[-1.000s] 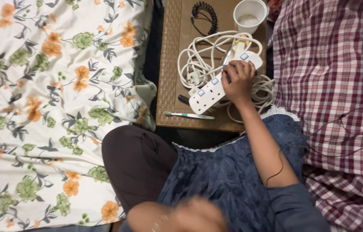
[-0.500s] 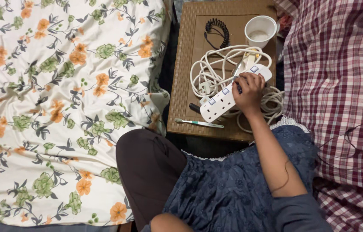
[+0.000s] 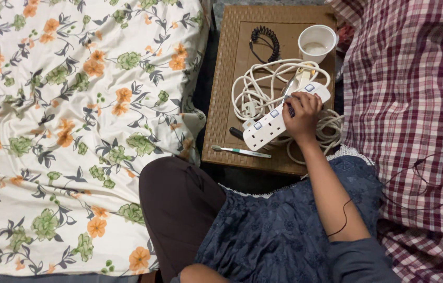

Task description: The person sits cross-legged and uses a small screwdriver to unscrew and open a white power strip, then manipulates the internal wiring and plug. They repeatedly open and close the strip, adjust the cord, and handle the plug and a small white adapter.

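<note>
My right hand [image 3: 301, 112] grips a white power strip [image 3: 266, 128] with several sockets, which lies slanted on a small brown woven table [image 3: 221, 105]. The fingers curl over the strip's far end, and a thin grey tool pokes out above them. The strip's white cable [image 3: 253, 89] lies in loose coils under and around it. My left hand is out of sight; only a patch of skin shows at the bottom edge.
A white paper cup [image 3: 316, 43] and a black coiled cord [image 3: 266, 39] sit at the table's far end. A slim white and green pen-like tool [image 3: 241, 151] lies at its near edge. A floral sheet [image 3: 74, 131] lies on the left, a plaid cloth [image 3: 415, 105] on the right.
My right hand has stayed on the power strip. The view has shifted, and the blurred hand seen at the bottom edge a second ago has dropped out of view.
</note>
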